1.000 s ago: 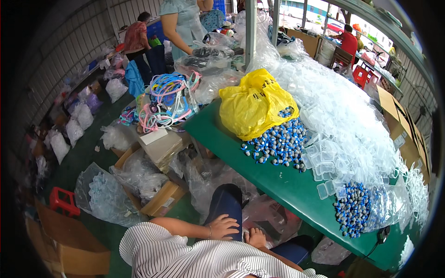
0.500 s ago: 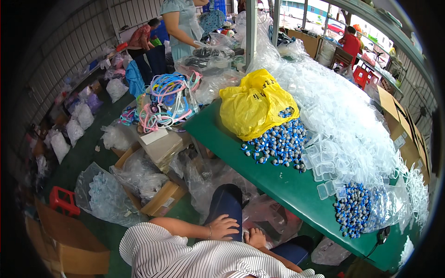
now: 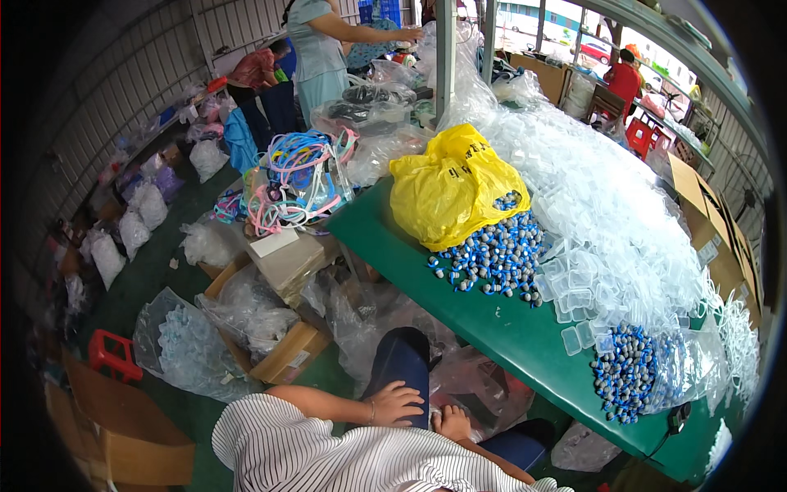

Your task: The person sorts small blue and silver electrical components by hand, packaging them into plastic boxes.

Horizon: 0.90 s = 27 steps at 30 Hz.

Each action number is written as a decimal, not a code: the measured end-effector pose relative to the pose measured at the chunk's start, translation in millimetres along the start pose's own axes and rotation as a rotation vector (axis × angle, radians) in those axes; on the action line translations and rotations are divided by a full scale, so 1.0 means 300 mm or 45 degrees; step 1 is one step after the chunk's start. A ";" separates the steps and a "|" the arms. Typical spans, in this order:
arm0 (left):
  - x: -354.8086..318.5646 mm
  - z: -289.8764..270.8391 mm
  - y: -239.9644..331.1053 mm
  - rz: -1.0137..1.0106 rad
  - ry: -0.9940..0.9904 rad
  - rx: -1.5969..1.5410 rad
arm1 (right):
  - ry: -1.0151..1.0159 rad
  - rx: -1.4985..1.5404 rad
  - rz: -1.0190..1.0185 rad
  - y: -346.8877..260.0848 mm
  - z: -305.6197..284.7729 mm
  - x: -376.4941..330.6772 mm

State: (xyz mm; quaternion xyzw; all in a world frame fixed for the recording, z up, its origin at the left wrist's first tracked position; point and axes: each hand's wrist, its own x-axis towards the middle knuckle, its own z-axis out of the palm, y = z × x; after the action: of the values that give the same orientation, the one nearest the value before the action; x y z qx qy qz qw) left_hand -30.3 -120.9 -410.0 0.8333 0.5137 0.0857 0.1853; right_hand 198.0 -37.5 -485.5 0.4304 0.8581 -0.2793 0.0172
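Red stool (image 3: 113,357) on the floor (image 3: 154,283), left hand (image 3: 397,403) laid over a dark trouser leg (image 3: 399,361), grip loosely wide, right hand (image 3: 452,423) close by (its grip I cannot tell), yellow bag (image 3: 455,189) on the green worktop (image 3: 545,348), blue-and-grey pieces (image 3: 496,258) heaped against it, clear plastic boxes (image 3: 615,213) piled rightward.

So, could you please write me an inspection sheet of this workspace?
Surface: green table, much of it under heaped clear plastic cases.
Job's things: blue-and-grey pieces in two piles, one against a yellow bag.
Clutter: coloured straps on a carton; open cardboard box and red stool on the floor.
Hands: left hand rests on a trouser leg; right hand beside it, contact unclear; neither appears to hold anything.
Cables: black cable at the table's near right.
Surroundings: co-workers in light blue and red; ribbed wall.
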 end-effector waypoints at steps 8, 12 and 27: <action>-0.003 -0.020 -0.003 -0.003 0.002 0.005 | -0.002 0.014 0.005 -0.003 0.006 0.013; 0.000 -0.012 -0.012 0.016 0.033 -0.014 | -0.010 -0.003 0.022 0.000 0.009 0.018; 0.270 -0.795 0.418 0.814 0.329 -1.910 | 0.218 0.486 -0.202 -0.091 -0.047 -0.009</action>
State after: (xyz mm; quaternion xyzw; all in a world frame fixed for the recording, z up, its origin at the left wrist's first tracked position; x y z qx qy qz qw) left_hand 30.5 -47.0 -145.5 0.5777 0.0753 0.5498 0.5986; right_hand 182.2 -45.4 -460.3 0.3791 0.8193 -0.3995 -0.1594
